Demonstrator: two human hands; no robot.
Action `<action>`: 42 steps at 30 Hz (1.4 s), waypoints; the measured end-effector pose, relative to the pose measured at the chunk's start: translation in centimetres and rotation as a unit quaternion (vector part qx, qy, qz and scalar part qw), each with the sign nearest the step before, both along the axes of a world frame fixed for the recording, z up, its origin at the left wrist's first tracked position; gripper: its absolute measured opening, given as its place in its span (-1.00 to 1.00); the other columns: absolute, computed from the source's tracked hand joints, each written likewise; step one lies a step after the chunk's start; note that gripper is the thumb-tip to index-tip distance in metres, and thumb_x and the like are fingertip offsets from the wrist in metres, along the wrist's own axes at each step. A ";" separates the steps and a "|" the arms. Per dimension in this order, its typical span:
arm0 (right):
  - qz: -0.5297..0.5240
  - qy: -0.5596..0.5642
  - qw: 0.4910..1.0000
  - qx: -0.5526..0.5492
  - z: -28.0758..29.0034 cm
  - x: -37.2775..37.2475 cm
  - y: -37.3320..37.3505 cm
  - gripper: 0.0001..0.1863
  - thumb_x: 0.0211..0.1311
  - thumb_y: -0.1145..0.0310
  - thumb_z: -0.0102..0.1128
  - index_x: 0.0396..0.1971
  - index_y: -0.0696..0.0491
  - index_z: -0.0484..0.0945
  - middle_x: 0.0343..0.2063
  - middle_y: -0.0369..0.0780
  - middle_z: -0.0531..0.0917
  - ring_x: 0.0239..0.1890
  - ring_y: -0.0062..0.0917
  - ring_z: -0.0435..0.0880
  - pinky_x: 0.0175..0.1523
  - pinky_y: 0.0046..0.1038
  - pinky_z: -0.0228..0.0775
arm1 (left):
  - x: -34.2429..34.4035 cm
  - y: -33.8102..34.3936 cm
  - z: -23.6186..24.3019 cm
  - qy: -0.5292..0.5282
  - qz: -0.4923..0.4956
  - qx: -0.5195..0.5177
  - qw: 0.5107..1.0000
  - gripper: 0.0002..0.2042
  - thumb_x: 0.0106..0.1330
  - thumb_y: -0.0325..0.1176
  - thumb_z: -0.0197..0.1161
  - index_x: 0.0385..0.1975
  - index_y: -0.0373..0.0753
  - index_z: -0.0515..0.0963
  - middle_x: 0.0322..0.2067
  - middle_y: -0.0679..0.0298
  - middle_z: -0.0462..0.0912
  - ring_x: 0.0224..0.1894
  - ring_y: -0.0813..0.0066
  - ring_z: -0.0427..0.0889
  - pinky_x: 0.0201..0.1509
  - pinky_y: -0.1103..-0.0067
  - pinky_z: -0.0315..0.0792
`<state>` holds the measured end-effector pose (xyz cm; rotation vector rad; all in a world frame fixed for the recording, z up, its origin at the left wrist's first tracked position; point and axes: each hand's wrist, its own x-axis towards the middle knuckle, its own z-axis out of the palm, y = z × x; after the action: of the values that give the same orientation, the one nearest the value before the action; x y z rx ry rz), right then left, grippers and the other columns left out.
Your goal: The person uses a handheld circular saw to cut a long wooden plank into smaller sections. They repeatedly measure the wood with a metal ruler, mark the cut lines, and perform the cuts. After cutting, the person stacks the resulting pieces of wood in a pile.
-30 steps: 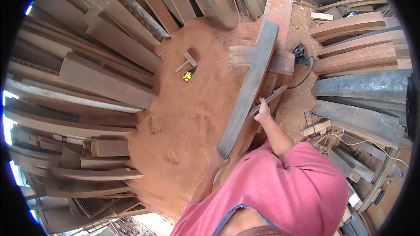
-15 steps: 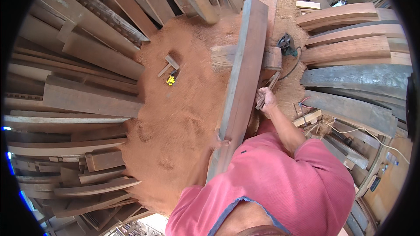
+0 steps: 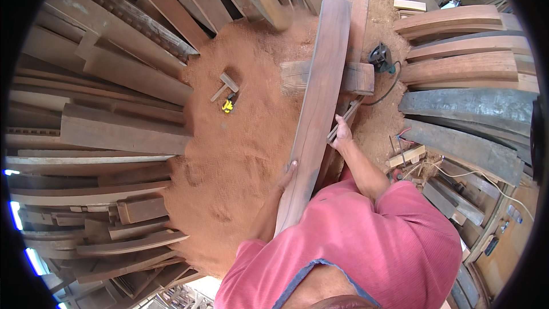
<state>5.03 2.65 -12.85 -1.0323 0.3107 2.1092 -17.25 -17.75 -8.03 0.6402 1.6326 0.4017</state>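
A long reddish-brown plank (image 3: pixel 321 74) lies lengthwise in front of me, its wide face up and a crack along the grain. My left hand (image 3: pixel 290 173) grips its left edge, thumb on top; the fingers beneath are hidden. Beside the plank's right edge, my right hand (image 3: pixel 343 134) is closed around narrow wooden strips (image 3: pixel 353 108), which slant away toward the crosspiece. A thick wooden block (image 3: pixel 359 78) crosses under the plank.
Reddish sawdust (image 3: pixel 229 149) covers the floor. On it lie a wooden T-shaped piece (image 3: pixel 229 82) and a yellow tape measure (image 3: pixel 227 106). A corded power tool (image 3: pixel 380 57) sits right of the block. Stacked boards (image 3: pixel 126 129) line both sides; red-handled pliers (image 3: pixel 404 135) lie at right.
The plank has turned: its grey left side showed before, and now mostly its brown wide face does. My left hand's thumb has come onto the top. My right hand has shifted slightly left.
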 end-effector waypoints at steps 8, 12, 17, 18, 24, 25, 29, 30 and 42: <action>-0.019 -0.089 0.996 -0.015 1.8 0.6 2.1 -0.57 0.51 0.16 -0.01 0.14 0.15 0.56 0.05 -0.07 0.72 0.05 -0.20 0.75 0.16 -0.06 0.65 | 1.7 2.6 -0.1 -0.070 0.019 0.029 0.997 -0.11 0.56 0.36 -0.18 0.46 -0.46 0.30 0.47 -0.13 0.33 0.54 0.09 0.26 0.61 0.34 0.08; -0.042 -0.126 0.991 -0.034 3.6 0.4 5.2 -0.55 0.51 0.15 -0.02 0.16 0.16 0.55 0.11 -0.08 0.70 0.15 -0.22 0.70 0.28 -0.10 0.56 | 0.9 5.2 -1.6 -0.103 0.007 -0.024 0.994 -0.08 0.55 0.39 -0.24 0.46 -0.46 0.30 0.47 -0.19 0.30 0.57 0.05 0.22 0.63 0.36 0.03; -0.043 -0.225 0.972 -0.045 0.3 2.4 8.0 -0.70 0.39 0.11 0.21 -0.15 0.06 0.57 -0.26 -0.22 0.66 -0.17 -0.27 0.69 0.05 -0.16 0.61 | 4.5 11.3 3.9 0.156 -0.110 -0.034 0.981 0.08 0.33 0.49 0.06 0.57 -0.36 0.09 0.52 -0.28 0.13 0.58 -0.22 0.08 0.64 0.11 -0.09; -0.033 -0.279 0.957 -0.069 0.1 2.9 8.1 -0.72 0.37 0.10 0.25 -0.23 0.03 0.55 -0.34 -0.26 0.63 -0.25 -0.30 0.67 -0.03 -0.18 0.62 | 5.7 12.8 6.7 0.274 -0.174 -0.056 0.944 0.14 0.26 0.51 0.15 0.60 -0.32 0.02 0.53 -0.29 0.09 0.58 -0.27 0.05 0.63 0.04 -0.12; 0.064 -0.258 0.963 -0.054 0.3 7.9 5.8 -0.76 0.38 0.16 0.20 -0.48 -0.17 0.40 -0.58 -0.42 0.48 -0.56 -0.62 0.46 -0.45 -0.43 0.34 | 13.0 8.8 6.3 0.415 -0.154 0.029 0.896 0.33 -0.03 0.35 0.50 0.65 -0.05 -0.22 0.54 -0.34 -0.10 0.56 -0.42 -0.08 0.58 -0.15 -0.19; 0.076 -0.242 0.966 -0.055 0.4 9.0 5.6 -0.76 0.39 0.17 0.18 -0.48 -0.17 0.40 -0.59 -0.43 0.48 -0.57 -0.63 0.46 -0.46 -0.44 0.35 | 13.3 8.9 6.2 0.421 -0.152 0.031 0.894 0.31 -0.03 0.31 0.51 0.65 -0.03 -0.20 0.53 -0.33 -0.10 0.54 -0.42 -0.05 0.57 -0.15 -0.16; 0.050 -0.226 0.970 -0.075 -1.0 13.5 6.3 -0.78 0.40 0.24 0.09 -0.50 -0.19 0.39 -0.60 -0.45 0.49 -0.63 -0.66 0.42 -0.53 -0.47 0.32 | 13.1 8.8 5.8 0.433 -0.127 0.067 0.890 0.21 -0.01 0.21 0.52 0.64 0.12 -0.09 0.51 -0.30 -0.07 0.49 -0.38 0.05 0.52 -0.11 -0.06; 0.042 -0.225 0.971 -0.067 -1.2 14.7 6.8 -0.78 0.40 0.25 0.08 -0.51 -0.18 0.39 -0.61 -0.45 0.48 -0.64 -0.67 0.41 -0.53 -0.48 0.32 | 13.3 8.6 5.7 0.430 -0.119 0.083 0.891 0.18 -0.01 0.19 0.52 0.64 0.17 -0.06 0.50 -0.29 -0.04 0.48 -0.36 0.08 0.51 -0.10 -0.04; 0.033 -0.507 0.797 0.327 14.7 17.3 9.0 -0.89 0.24 0.36 0.32 -0.34 0.04 0.58 -0.60 -0.39 0.52 -0.59 -0.67 0.47 -0.47 -0.52 0.33 | 13.6 7.4 6.3 0.484 -0.144 0.157 0.849 0.06 0.07 0.15 0.46 0.63 0.20 0.04 0.56 -0.36 -0.14 0.57 -0.43 -0.06 0.61 -0.08 -0.16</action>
<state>22.29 11.68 1.88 -1.5240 -0.9253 1.2377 -3.63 -10.33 -1.75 1.4841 2.3830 0.1023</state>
